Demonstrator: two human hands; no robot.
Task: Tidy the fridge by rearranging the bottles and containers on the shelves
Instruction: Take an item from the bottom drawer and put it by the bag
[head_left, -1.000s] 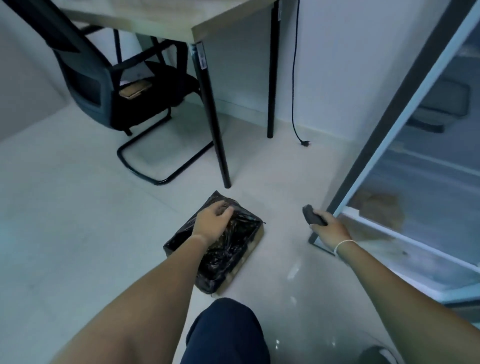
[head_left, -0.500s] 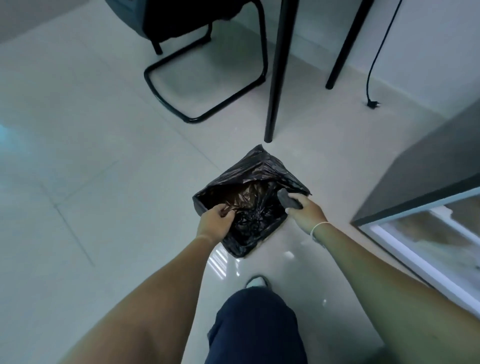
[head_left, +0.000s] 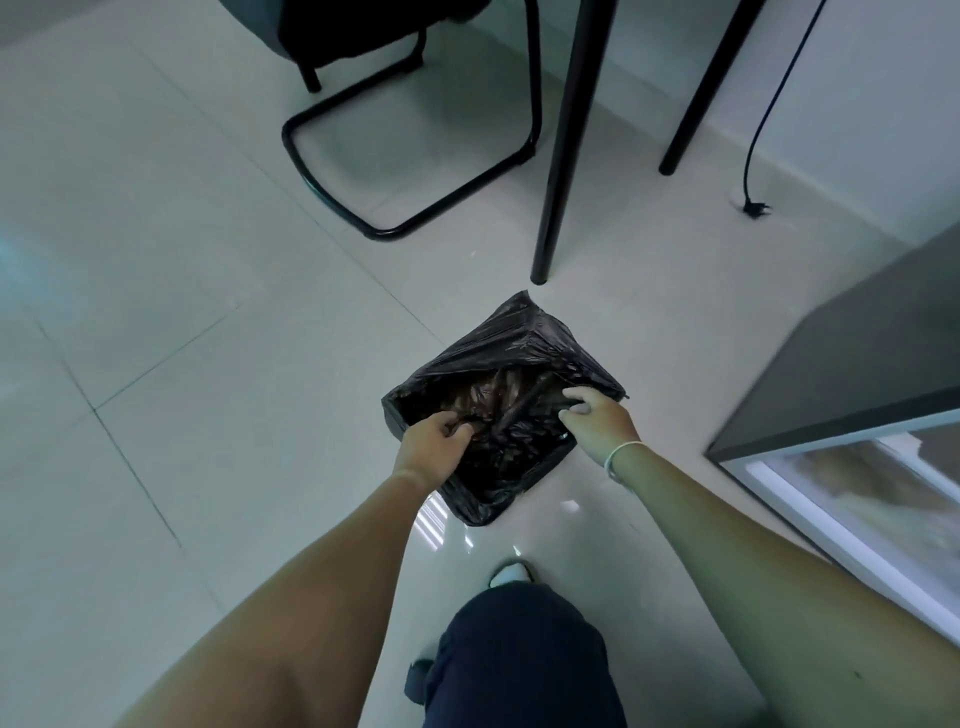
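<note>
A box lined with a black bin bag (head_left: 511, 340) sits on the tiled floor in front of me, its mouth open. My left hand (head_left: 431, 452) pinches the bag's near-left rim and holds it open. Over the bag's right edge hovers my right hand (head_left: 602, 423), fingers apart and nothing visible in them. A dark elongated object (head_left: 519, 410) lies inside the bag among the folds. The fridge's glass door (head_left: 852, 364), with a dark frame, stands open at the right. No shelves or bottles are in view.
A black table leg (head_left: 563, 156) stands just behind the bag, with a second leg (head_left: 696, 104) further back. A chair's black sled base (head_left: 410, 228) is at the upper left. A loose power plug (head_left: 753, 208) lies by the wall. My knee (head_left: 519, 660) is below.
My right hand carried a dark grey object from beside the fridge door to the bag, and it is no longer in that hand. My left hand shifted to the bag's rim, pulling it open.
</note>
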